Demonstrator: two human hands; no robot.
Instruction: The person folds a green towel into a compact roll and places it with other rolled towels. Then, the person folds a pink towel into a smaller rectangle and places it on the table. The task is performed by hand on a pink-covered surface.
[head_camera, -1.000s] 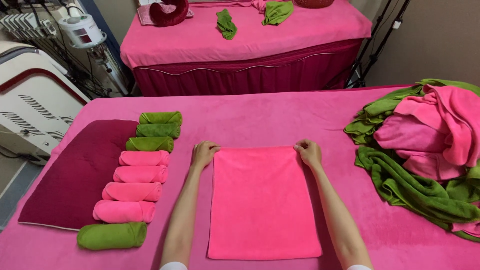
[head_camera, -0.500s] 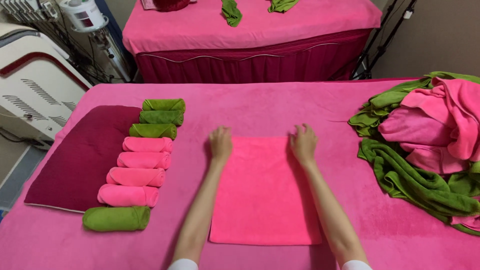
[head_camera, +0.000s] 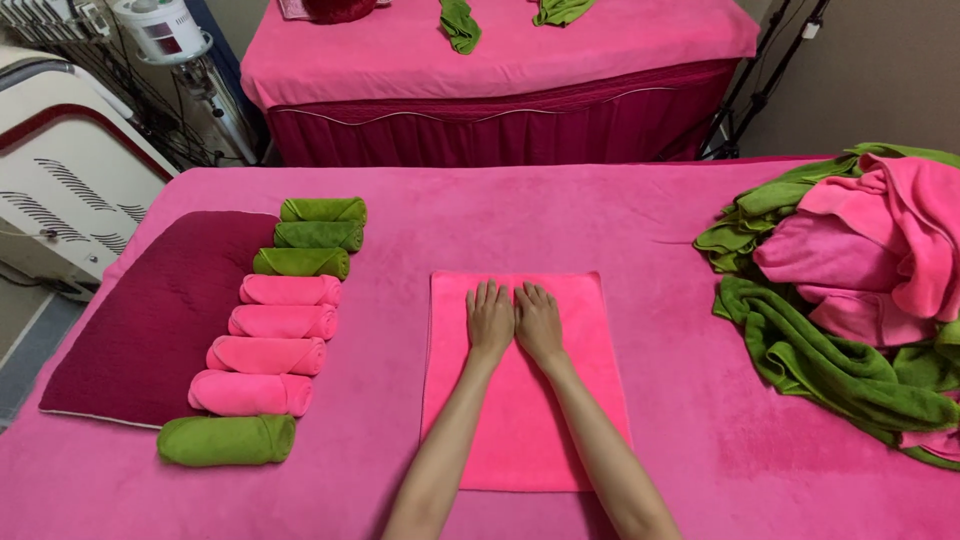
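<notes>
Pink towel (head_camera: 525, 400) lies flat under both hands, left (head_camera: 489, 321), right (head_camera: 539, 322).

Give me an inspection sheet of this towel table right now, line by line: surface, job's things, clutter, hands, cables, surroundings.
Surface: pink-covered table, dark red mat at left.
Job's things: flat pink towel lying spread out.
Clutter: row of rolled towels, green and pink; loose towel heap at right.
Hands: left hand and right hand flat, side by side on the towel's middle.
Cables: some by the white machine, blurred.
Surroundings: second pink table behind.
</notes>
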